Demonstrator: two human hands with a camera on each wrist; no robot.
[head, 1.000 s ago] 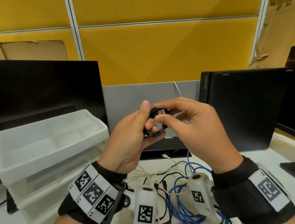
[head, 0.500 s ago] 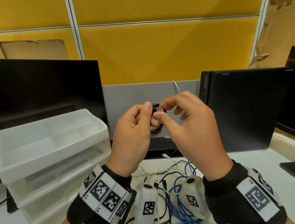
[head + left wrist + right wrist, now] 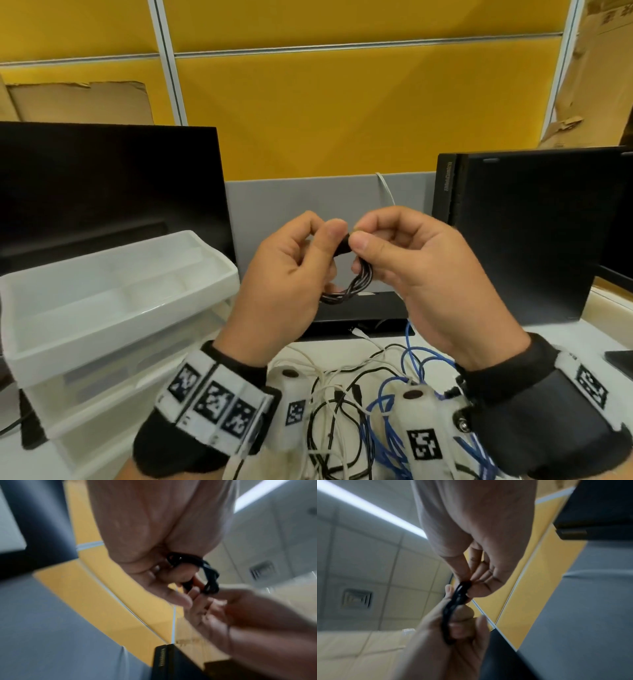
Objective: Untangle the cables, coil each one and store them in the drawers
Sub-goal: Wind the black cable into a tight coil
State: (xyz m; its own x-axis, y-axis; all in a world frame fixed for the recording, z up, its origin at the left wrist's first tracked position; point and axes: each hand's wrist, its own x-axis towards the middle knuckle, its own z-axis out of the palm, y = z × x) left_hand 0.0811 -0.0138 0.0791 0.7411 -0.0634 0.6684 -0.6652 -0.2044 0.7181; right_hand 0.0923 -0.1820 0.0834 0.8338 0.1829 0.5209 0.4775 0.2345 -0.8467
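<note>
A yellow fabric partition wall (image 3: 342, 109) w/ grey metal strips is seen across the back, and torn brown cardboard sheets (image 3: 78, 101) are leaned against it at left and right. A large black flat monitor (image 3: 102, 192) is stood at left, and a black upright desktop PC case (image 3: 527, 236) at right, w/ a grey lower panel (image 3: 308, 195) between them. In front of the monitor a translucent white plastic drawer unit (image 3: 113, 346) is placed on the white desk (image 3: 582, 342); its top drawer (image 3: 102, 294) is pulled out, and dividers are visible inside. On the desk below the hands a loose tangle of blue, black & white cables (image 3: 359, 404) is spread, apart from the drawer unit. Both hands are raised above the desk at centre, approx. level w/ the monitor's lower half. A small coiled black cable (image 3: 349, 284) is held in the air between them, well clear of the drawers. The left hand (image 3: 291, 284) is curled round the coil's left side, thumb pressed at the top. The right hand (image 3: 418, 270) is closed on the coil's top, which is pinched between thumb and forefinger; the same pinch is shown in the right wrist view (image 3: 479, 555), though blurred. Black wrist straps w/ square printed markers (image 3: 212, 401) are worn on both forearms.
</note>
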